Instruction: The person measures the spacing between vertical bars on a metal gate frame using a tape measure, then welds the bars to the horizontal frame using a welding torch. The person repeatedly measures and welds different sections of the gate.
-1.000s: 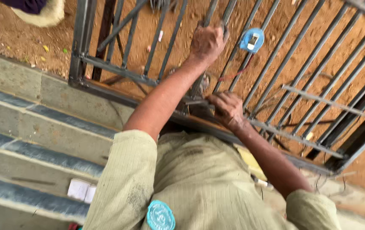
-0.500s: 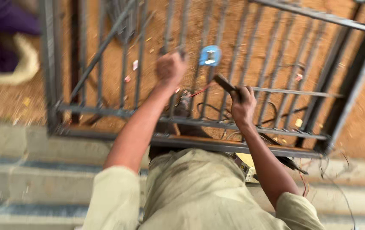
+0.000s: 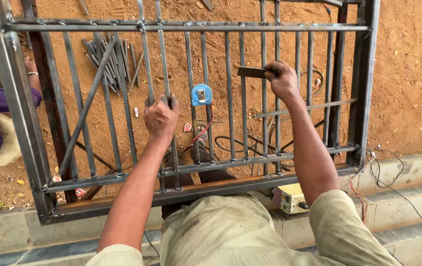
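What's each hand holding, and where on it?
Left hand: fingers wrapped around a vertical bar of the steel gate, about mid-height. Right hand: grips a flat dark metal piece by its right end.

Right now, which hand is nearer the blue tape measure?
Left. The left hand grips a bar just left of the tape measure; the right hand is farther right, holding a flat metal piece.

ground (image 3: 408, 74): red dirt | steel rods (image 3: 107, 61) | cables (image 3: 240, 145)
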